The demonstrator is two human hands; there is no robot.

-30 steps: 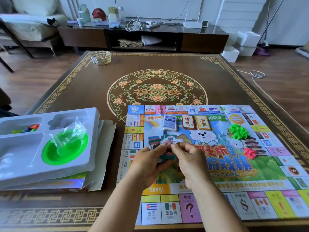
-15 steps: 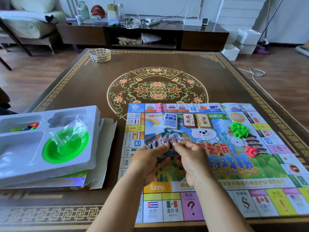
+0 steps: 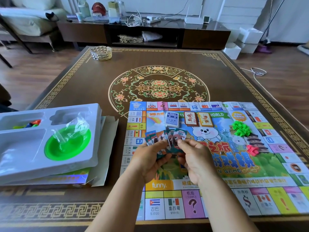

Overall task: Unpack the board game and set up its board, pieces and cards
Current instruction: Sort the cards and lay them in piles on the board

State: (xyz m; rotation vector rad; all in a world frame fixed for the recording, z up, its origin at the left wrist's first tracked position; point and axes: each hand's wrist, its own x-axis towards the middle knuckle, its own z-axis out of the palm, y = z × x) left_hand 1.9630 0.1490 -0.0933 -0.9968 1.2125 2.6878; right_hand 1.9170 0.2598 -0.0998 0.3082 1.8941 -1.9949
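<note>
The colourful game board (image 3: pixel 250 186) lies unfolded on the near right of the table. My left hand (image 3: pixel 148 158) holds a fan of small play-money notes (image 3: pixel 164 137) above the board. My right hand (image 3: pixel 194 156) pinches the rightmost note of that fan, marked 100. Three card decks lie on the board behind the fan: a blue-white deck (image 3: pixel 172 119), a red-brown deck (image 3: pixel 191 119) and a yellow deck (image 3: pixel 205 120). A pile of green plastic pieces (image 3: pixel 240 128) and a smaller pink pile (image 3: pixel 252 150) lie on the board's right half.
A white plastic insert tray (image 3: pixel 33 166) sits on the game box (image 3: pixel 70 180) at the left, with a green bowl (image 3: pixel 66 144), a crumpled clear bag (image 3: pixel 73 129) and some coloured pawns (image 3: pixel 31 124). A gold dish (image 3: pixel 101 53) stands at the table's far left.
The money has been spread from a tight stack into a wider fan, and both hands have risen slightly over the board. Everything else lies as before.
</note>
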